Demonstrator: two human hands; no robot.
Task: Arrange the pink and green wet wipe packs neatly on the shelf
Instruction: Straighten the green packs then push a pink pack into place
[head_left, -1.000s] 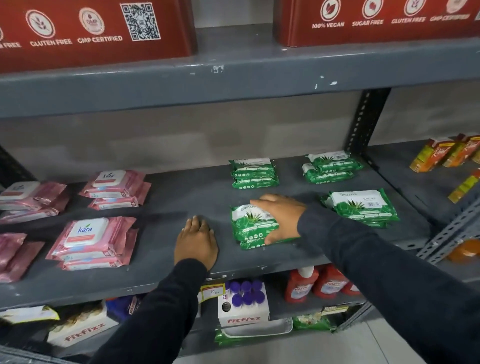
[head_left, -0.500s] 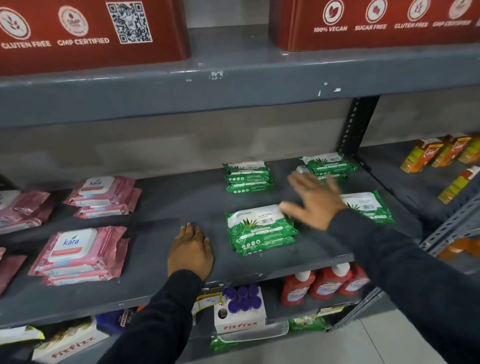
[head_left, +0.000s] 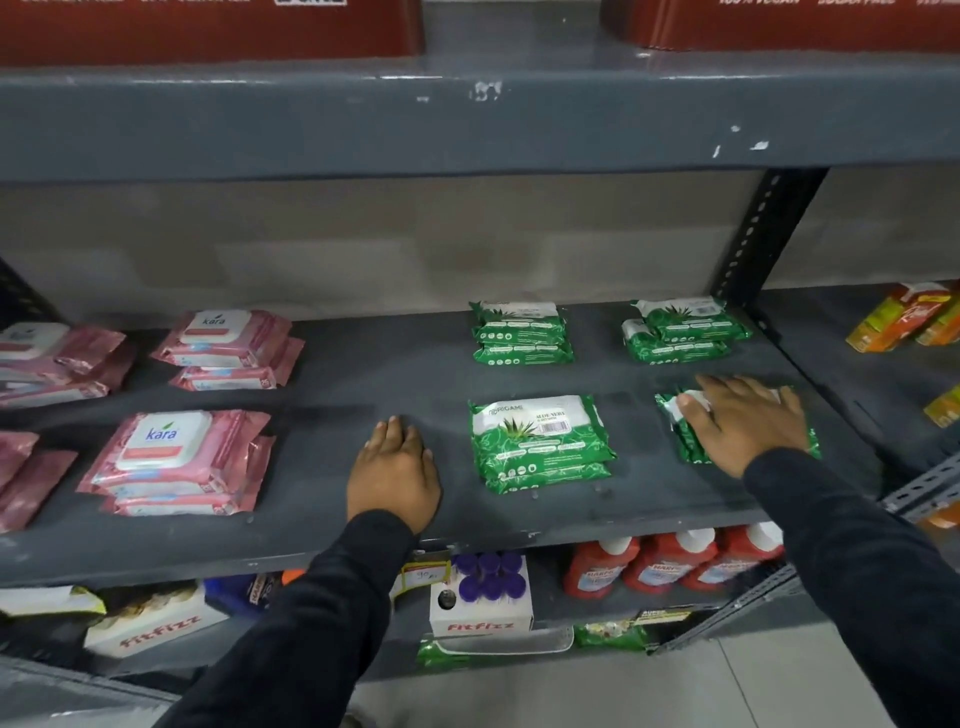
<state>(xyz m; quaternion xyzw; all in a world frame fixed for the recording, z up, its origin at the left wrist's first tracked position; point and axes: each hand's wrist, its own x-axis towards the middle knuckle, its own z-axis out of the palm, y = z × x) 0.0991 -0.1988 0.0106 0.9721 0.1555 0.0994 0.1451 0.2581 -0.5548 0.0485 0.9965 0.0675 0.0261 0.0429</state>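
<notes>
Right hand (head_left: 745, 423) lies flat, fingers spread, on the near-right green stack (head_left: 691, 441) on the shelf (head_left: 363, 374). Left hand (head_left: 393, 470) rests released, empty. Best nudge: square it with the near-middle green stack (head_left: 540, 441), light pressure.

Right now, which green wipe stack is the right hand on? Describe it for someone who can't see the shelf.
Find the grey metal middle shelf and its right half, where four stacks of green plastic wet wipe packs sit in two rows. It is the front-right stack, nearest the perforated upright post. Only this one lies under the flat right hand.
</notes>
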